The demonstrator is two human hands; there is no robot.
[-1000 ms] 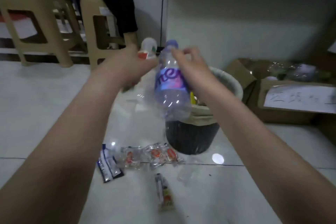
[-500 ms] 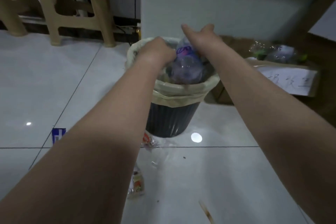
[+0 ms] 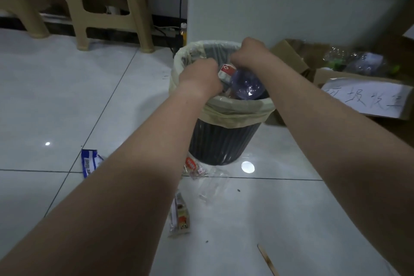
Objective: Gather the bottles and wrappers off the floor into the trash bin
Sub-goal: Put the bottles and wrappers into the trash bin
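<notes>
Logging the purple-tinted bottle (image 3: 246, 85) first: where was it? (recorder)

Inside the trash bin (image 3: 224, 141), base turned up toward the camera, resting on the rubbish just below the liner's rim. A second earlier it was held in the air in front of the bin. Half a second earlier it was only entering the mouth. (observer)

And the red-and-white labelled bottle (image 3: 225, 71)? (recorder)

Also inside the rim, touching the purple one and right against the left hand (image 3: 199, 76). (observer)

Hand states? (recorder)

Both hands were sunk in the bin mouth. The left fingers were curled downward with the tips hidden behind the knuckles. I could not tell whether they gripped the labelled bottle or had let go. The right hand (image 3: 251, 54) was curled over the far end of the purple bottle, fingertips hidden too, so its grip was not determinable. (observer)

Meaning for the task? (recorder)

Judged: both bottles were as good as delivered, with only release and withdrawal left for that step. Wrappers were not yet gathered. The blue wrapper (image 3: 89, 162) lay left of the bin, the red-printed wrapper (image 3: 192, 163) at its base, the clear wrapper (image 3: 212, 184) just beside that, and the long wrapper (image 3: 180, 215) nearer the camera. (observer)

Surroundings? (recorder)

A cardboard box (image 3: 322, 76) with a handwritten sheet stood right of the bin, and beige stools (image 3: 107, 6) stood behind at left. (observer)
</notes>
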